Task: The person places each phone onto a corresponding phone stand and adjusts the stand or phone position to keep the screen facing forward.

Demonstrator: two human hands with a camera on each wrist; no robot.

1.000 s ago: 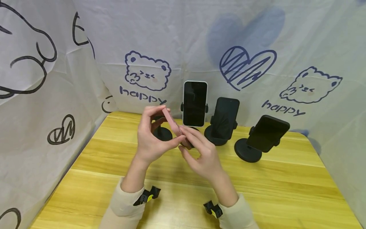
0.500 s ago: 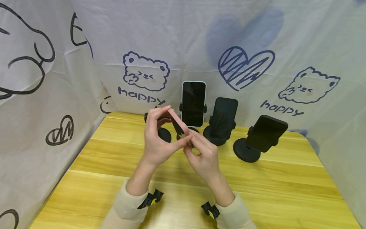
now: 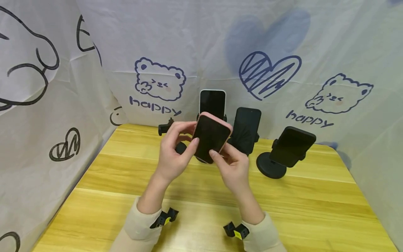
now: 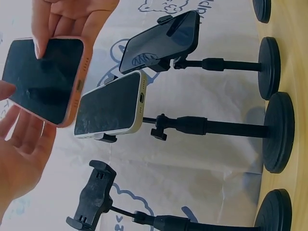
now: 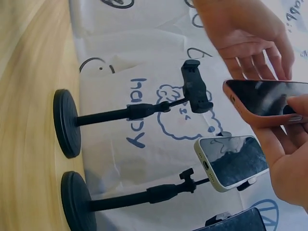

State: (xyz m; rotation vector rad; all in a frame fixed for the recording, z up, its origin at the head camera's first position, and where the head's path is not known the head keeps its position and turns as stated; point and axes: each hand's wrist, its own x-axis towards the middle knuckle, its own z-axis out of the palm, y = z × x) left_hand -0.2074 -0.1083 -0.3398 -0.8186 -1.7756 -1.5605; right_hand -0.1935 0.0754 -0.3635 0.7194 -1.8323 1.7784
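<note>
A phone [image 3: 211,137] in a pink case is held up above the table, its dark screen turned toward me and its top tilted. My left hand [image 3: 172,154] grips its left side, thumb at the front edge and fingers behind. On the lower right, my right hand [image 3: 234,168] pinches it, thumb on the screen and fingers at the back. Both wrist views show the pink-cased phone [image 4: 45,79] between the two hands. Behind my left hand stands a black phone stand whose clamp [image 4: 94,195] holds nothing; the head view shows it partly hidden.
A white-framed phone [image 3: 212,99] stands in a holder behind the held phone. To its right, a dark phone [image 3: 247,129] and another black phone [image 3: 292,147] sit tilted in round-based stands. A printed cloth [image 3: 195,42] hangs behind the wooden table [image 3: 119,196].
The pink-cased phone has turned from nearly edge-on to screen toward me, moving slightly right. My right thumb has come onto its screen, and both hands keep hold of it.
</note>
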